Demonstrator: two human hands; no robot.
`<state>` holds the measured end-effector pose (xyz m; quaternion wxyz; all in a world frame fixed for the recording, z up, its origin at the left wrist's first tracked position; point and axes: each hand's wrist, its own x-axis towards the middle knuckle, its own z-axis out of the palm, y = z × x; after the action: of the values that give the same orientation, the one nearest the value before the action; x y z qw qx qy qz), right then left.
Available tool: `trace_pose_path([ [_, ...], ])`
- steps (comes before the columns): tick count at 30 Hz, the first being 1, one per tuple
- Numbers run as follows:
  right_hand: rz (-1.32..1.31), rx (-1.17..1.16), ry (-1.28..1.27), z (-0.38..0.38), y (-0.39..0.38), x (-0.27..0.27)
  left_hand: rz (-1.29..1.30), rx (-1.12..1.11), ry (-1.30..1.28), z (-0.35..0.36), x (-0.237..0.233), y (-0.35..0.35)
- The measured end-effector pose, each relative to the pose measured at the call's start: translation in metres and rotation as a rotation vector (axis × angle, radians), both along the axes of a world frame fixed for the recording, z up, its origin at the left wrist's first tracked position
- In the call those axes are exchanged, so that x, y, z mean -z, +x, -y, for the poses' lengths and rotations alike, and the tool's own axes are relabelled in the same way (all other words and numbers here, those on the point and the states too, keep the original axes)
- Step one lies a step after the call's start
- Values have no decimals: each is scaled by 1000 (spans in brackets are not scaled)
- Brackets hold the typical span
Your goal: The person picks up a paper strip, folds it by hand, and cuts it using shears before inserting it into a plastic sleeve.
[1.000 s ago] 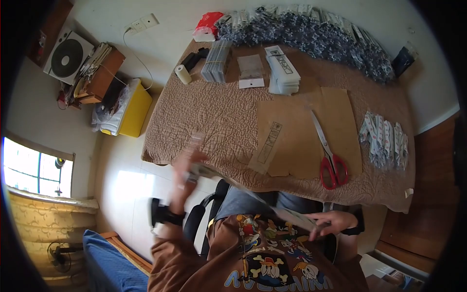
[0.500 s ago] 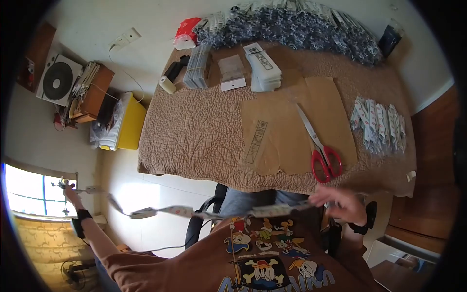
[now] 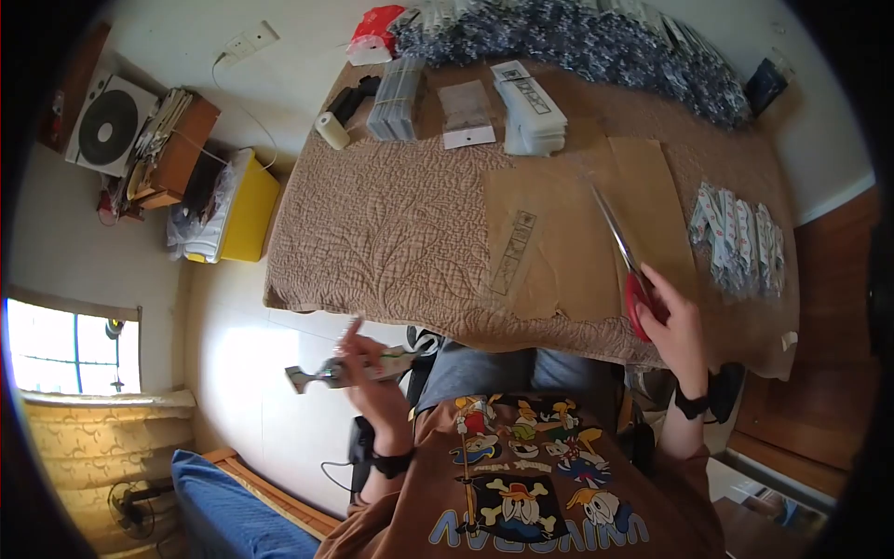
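My left hand (image 3: pixel 371 374) is raised below the table's front edge and grips a folded strip of small packets (image 3: pixel 340 374) that sticks out to the left. My right hand (image 3: pixel 672 326) rests on the red handles of the scissors (image 3: pixel 622 247), whose blades point up across a brown paper sheet (image 3: pixel 577 233) on the table. A single labelled packet (image 3: pixel 513 252) lies on that paper, left of the scissors.
The quilted brown tablecloth (image 3: pixel 391 224) covers the table. At the back lie stacks of packets (image 3: pixel 533 114), a paper roll (image 3: pixel 331 130) and a long heap of grey packets (image 3: pixel 596 47). Cut packets (image 3: pixel 740 252) lie at the right. A yellow bin (image 3: pixel 247 207) stands left.
The long strip, stretched between both hands half a second ago, is now bunched in my left hand near my chest. My right hand let go of it and moved up onto the scissors.
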<state>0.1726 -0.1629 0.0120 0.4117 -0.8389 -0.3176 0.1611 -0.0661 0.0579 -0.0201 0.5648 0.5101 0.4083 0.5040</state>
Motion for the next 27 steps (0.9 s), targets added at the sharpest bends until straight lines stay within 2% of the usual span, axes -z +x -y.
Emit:
trace_pose_path([
  [1,-250,32,161,1,-3,5,-9,1,7,7,2,6],
  [3,-1343,7,819,2,-32,23,-21,-22,15,16,6,15],
  [5,-1062,-260,693,-7,-78,29,76,-29,-28,18,7,21],
  [7,-956,-656,609,-9,-101,42,121,-34,-33,17,5,26],
  [9,-1042,-761,275,-9,-115,47,185,-73,-28,15,-2,32],
  [13,-1197,-700,120,-16,-135,52,184,-102,66,20,4,33],
  [15,-1199,-691,153,-23,-137,50,173,-105,109,25,13,34],
  [18,-1206,-673,223,-32,-140,47,5,25,487,34,21,37],
  [19,-1170,-657,298,-36,-143,48,8,25,489,36,20,35],
  [21,-1097,-620,446,-38,-146,50,-85,160,501,42,18,32],
  [23,-1116,-566,386,-33,-144,48,-130,229,503,43,17,34],
  [25,-1156,-463,265,-23,-138,43,34,151,311,42,19,42],
  [27,-1094,-375,291,-14,-126,38,118,110,217,40,16,43],
])
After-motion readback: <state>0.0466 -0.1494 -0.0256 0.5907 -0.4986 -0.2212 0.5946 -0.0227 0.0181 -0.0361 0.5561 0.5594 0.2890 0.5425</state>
